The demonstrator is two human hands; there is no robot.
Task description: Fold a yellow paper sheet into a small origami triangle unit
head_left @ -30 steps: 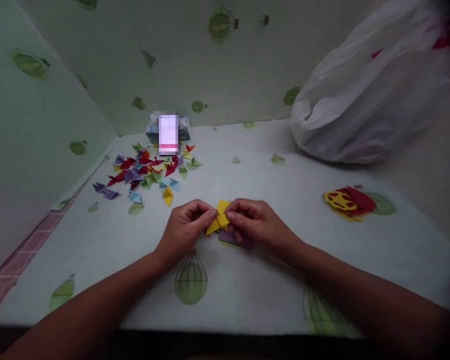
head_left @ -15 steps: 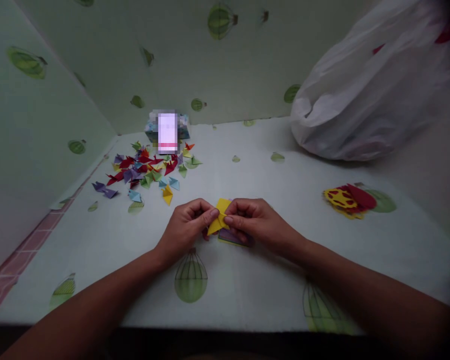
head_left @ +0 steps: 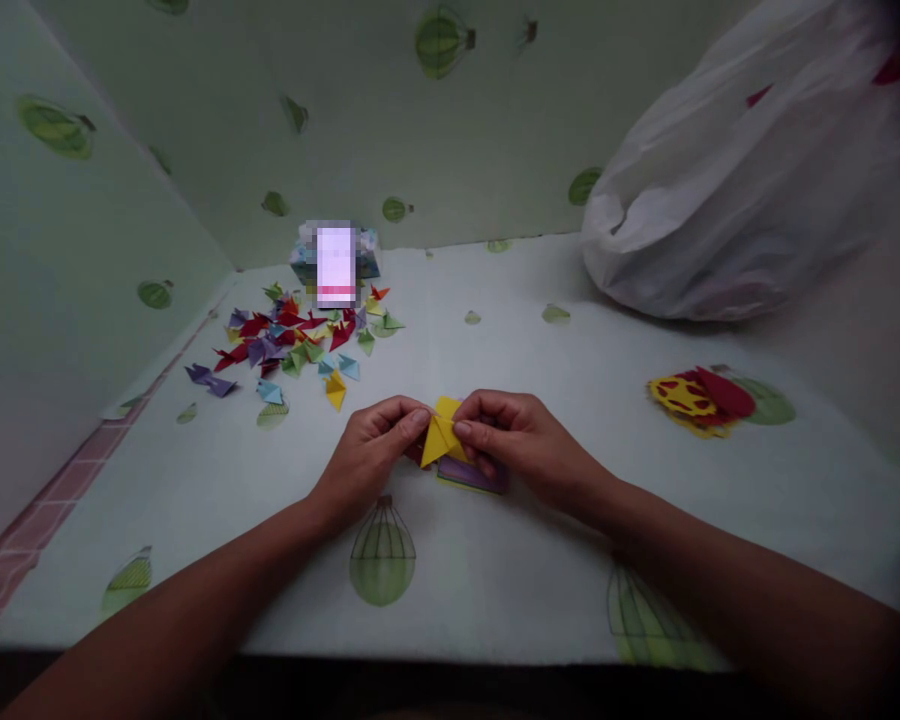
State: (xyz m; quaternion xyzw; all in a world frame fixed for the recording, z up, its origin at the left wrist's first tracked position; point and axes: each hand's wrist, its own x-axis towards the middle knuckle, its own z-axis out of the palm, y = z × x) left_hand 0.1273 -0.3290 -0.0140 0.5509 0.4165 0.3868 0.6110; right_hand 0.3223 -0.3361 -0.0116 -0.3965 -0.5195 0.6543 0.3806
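Between my hands is a piece of yellow folded paper (head_left: 440, 440), with a triangular flap facing me. My left hand (head_left: 379, 445) pinches its left edge between thumb and forefinger. At its right edge, my right hand (head_left: 517, 435) grips the paper the same way, fingers curled. Beneath the paper, partly covered, lies a purple stack of paper (head_left: 469, 474) with a yellow lower edge. Something dark red shows under my left fingers, too hidden to name. Left of my hands, a yellow folded paper bird (head_left: 335, 389) lies on the table.
Folded paper birds (head_left: 292, 335) in several colours are heaped at the back left, before a tissue box (head_left: 371, 255) with a lit screen against it. Yellow and red paper cutouts (head_left: 690, 400) lie at the right. A large white plastic bag (head_left: 705, 200) fills the back right.
The yellow paper has turned slightly and its front flap now shows as a clearer triangle. My right hand has shifted a little up; my left thumb has moved slightly left.
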